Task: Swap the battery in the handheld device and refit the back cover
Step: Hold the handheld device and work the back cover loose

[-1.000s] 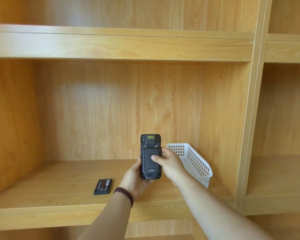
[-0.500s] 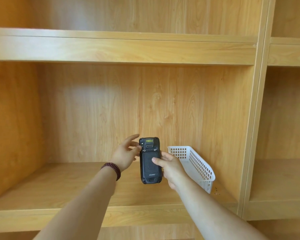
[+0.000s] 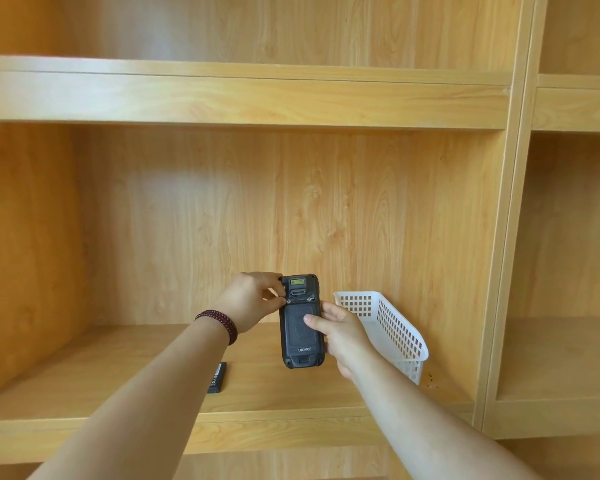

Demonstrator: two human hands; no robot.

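Observation:
The black handheld device (image 3: 300, 332) is held upright in front of the shelf, its back towards me and the back cover on it. My right hand (image 3: 340, 336) grips its right side, with the thumb pressed on the cover. My left hand (image 3: 253, 299), with a bead bracelet on the wrist, pinches at the small latch near the device's top left corner. A loose black battery (image 3: 218, 377) lies flat on the wooden shelf (image 3: 84, 375) below, partly hidden by my left forearm.
A white perforated plastic basket (image 3: 392, 327) stands on the shelf just right of my right hand, against the back panel. A vertical wooden divider (image 3: 499, 271) closes the compartment on the right, and another shelf board (image 3: 243, 95) runs overhead.
My left hand let go of the device's lower end, rose with fingers spread, and now pinches at the top left latch. My right hand has kept hold of the device.

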